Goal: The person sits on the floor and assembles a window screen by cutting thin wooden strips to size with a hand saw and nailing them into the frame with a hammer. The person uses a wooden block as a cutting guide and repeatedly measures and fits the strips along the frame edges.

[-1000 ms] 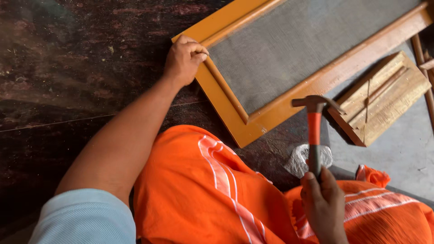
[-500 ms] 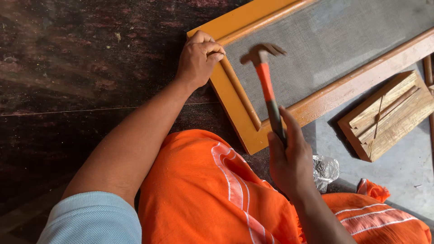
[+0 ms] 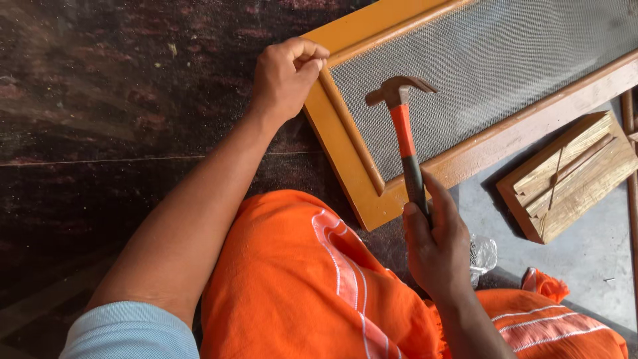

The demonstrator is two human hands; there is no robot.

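Hammer (image 3: 404, 126) gripped in right hand (image 3: 435, 249), handle upright mid-frame; left hand (image 3: 286, 76), fingers pinched closed, rests up-left on frame (image 3: 345, 166).

One hammer (image 3: 403, 126), one mesh frame (image 3: 372, 199), one wooden block (image 3: 571, 176), one plastic bag (image 3: 482, 253).

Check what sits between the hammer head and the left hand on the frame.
In the head view, only grey mesh and the frame's inner wooden strip lie between the hammer head and the left hand. Whether the fingertips pinch a nail is too small to tell.
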